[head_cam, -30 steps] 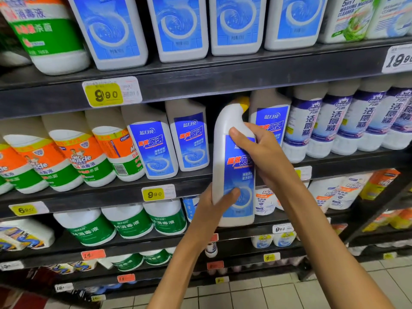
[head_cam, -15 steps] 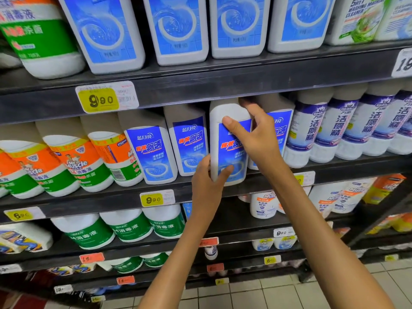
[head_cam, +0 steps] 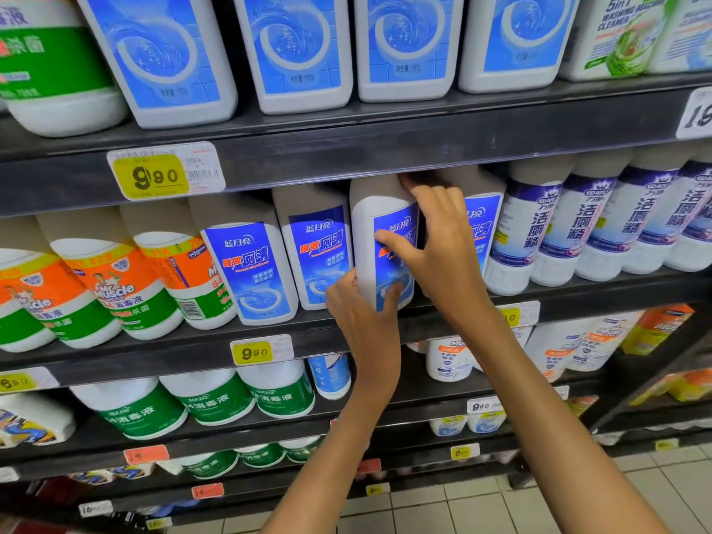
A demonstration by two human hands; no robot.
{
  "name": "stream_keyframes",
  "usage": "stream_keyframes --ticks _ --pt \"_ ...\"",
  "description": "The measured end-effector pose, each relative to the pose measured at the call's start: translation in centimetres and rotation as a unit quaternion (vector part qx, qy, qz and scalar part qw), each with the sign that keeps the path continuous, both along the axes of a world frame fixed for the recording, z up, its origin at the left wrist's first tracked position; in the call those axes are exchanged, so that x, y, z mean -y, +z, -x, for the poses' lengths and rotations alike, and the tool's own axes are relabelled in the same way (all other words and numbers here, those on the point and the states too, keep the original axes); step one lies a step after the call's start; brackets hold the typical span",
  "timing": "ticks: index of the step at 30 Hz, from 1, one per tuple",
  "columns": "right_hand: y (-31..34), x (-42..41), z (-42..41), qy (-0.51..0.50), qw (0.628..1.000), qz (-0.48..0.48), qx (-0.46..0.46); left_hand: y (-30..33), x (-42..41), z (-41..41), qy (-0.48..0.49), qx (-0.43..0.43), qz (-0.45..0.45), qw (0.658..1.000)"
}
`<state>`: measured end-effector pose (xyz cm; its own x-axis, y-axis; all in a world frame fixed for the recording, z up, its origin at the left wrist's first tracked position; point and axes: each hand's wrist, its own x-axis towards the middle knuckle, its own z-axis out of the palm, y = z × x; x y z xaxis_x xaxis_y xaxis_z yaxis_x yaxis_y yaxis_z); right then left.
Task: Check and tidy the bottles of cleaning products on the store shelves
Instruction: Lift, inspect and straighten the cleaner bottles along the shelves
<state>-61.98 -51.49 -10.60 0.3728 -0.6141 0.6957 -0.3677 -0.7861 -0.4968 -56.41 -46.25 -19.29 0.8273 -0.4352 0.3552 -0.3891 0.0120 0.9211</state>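
Observation:
A white toilet-cleaner bottle with a blue label (head_cam: pixel 379 240) stands on the middle shelf (head_cam: pixel 346 333) in a row of like bottles (head_cam: pixel 250 264). My left hand (head_cam: pixel 362 314) grips its lower part, thumb across the label's bottom. My right hand (head_cam: pixel 435 244) holds its upper right side, thumb on the label, fingers reaching up behind its neck under the shelf above. The bottle's top is hidden by that upper shelf (head_cam: pixel 346 156).
Orange and green disinfectant bottles (head_cam: pixel 115 287) stand to the left, purple-labelled bottles (head_cam: pixel 585 225) to the right. Large blue-labelled jugs (head_cam: pixel 296 52) fill the shelf above. Yellow price tags (head_cam: pixel 158 175) line the shelf edges. Lower shelves hold green-labelled bottles (head_cam: pixel 215 402); tiled floor (head_cam: pixel 481 506) lies below.
Both hands have lifted the blue-labelled bottle from in front of the shelf and pushed it back into its gap in the row. My view has moved closer.

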Motion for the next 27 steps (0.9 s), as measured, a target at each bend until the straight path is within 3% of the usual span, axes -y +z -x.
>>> stream_keyframes --ticks 10,18,21,24,27 --pt "-0.3 0.4 -0.3 -0.021 0.999 -0.011 -0.027 0.1 1.0 0.6 0.057 0.071 -0.057 0.994" --pt "-0.3 0.4 -0.8 -0.040 0.997 -0.039 -0.052 -0.5 -1.2 1.1 -0.030 0.064 -0.064 0.995" --pt "-0.2 -1.2 -0.9 -0.048 0.998 0.020 -0.027 -0.1 -2.5 0.7 -0.042 0.050 -0.035 0.997" --pt "-0.6 -3.5 -2.2 0.012 0.994 0.102 0.027 0.2 -3.8 -0.2 -0.013 0.043 -0.006 0.999" --pt "-0.1 -4.4 -5.0 0.038 0.995 0.090 -0.022 0.6 -4.9 -1.6 0.017 0.049 0.001 0.999"
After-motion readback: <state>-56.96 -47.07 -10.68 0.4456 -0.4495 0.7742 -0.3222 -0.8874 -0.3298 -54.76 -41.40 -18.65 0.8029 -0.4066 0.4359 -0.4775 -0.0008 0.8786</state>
